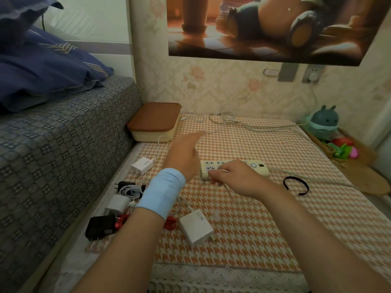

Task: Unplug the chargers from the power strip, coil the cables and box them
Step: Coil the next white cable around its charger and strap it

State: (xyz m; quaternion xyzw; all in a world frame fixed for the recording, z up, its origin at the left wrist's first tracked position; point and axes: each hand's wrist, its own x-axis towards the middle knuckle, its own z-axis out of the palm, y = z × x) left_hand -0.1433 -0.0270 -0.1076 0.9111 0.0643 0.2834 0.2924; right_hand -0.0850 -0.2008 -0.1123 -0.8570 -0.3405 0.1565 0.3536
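Observation:
The cream power strip (257, 166) lies on the houndstooth cloth with no charger showing in its visible sockets. My right hand (234, 178) pinches a thin white cable (224, 123) at the strip's left end. Beyond it, my left hand (184, 154), with a blue wristband, reaches forward and its blurred fingertips meet the same cable. The storage box (154, 123), cream with a brown lid on, stands at the back left. Loose at the left lie a white 90W charger (142, 164), a black plug with a coiled white cable (128, 188), a white charger (117, 203), a black charger (100, 226), a red cable (170, 223) and a white GaN charger (195, 227).
A bed with a blue patterned cover (53, 155) borders the left side. A black headband (296, 185) lies right of the strip, whose cord runs off right. A teal plush toy (323, 123) and small toys sit at the back right. A wall socket (313, 76) is above.

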